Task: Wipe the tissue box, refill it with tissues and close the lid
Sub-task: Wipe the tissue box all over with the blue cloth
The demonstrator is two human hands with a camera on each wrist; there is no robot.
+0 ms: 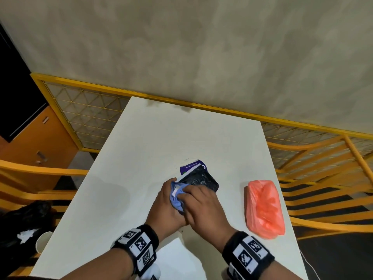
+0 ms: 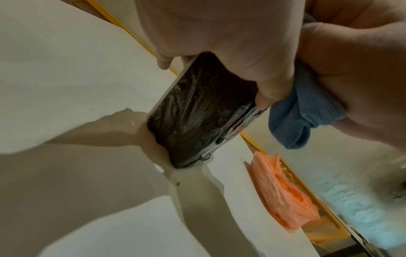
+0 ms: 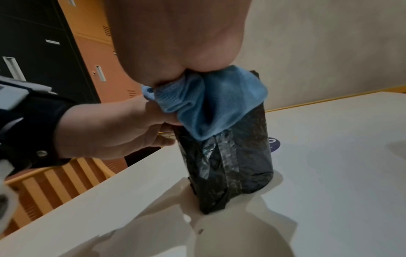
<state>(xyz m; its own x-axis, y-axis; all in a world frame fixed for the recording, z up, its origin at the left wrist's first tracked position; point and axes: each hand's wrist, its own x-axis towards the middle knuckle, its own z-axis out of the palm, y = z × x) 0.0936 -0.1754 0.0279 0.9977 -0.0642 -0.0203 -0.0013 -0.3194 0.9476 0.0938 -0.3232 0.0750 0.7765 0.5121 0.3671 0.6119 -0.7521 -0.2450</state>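
Note:
The tissue box [image 1: 201, 178], dark and wrapped in glossy black film, stands tilted on one end on the white table [image 1: 161, 134]. My left hand [image 1: 167, 201] grips its upper near end, thumb on one side and fingers on the other, as the left wrist view shows around the box [image 2: 197, 113]. My right hand [image 1: 199, 207] holds a bunched blue cloth [image 1: 176, 197] and presses it against the top of the box [image 3: 230, 165]; the cloth [image 3: 211, 104] drapes down its side. An orange pack of tissues [image 1: 264, 207] lies to the right.
A purple round sticker [image 1: 191, 165] is on the table behind the box. A white sheet [image 1: 177, 259] lies at the near edge. Yellow chairs [image 1: 323, 178] flank the table, with a yellow mesh rail [image 1: 90, 110] behind. A black bag [image 1: 26, 219] and a paper cup [image 1: 43, 241] sit at the left.

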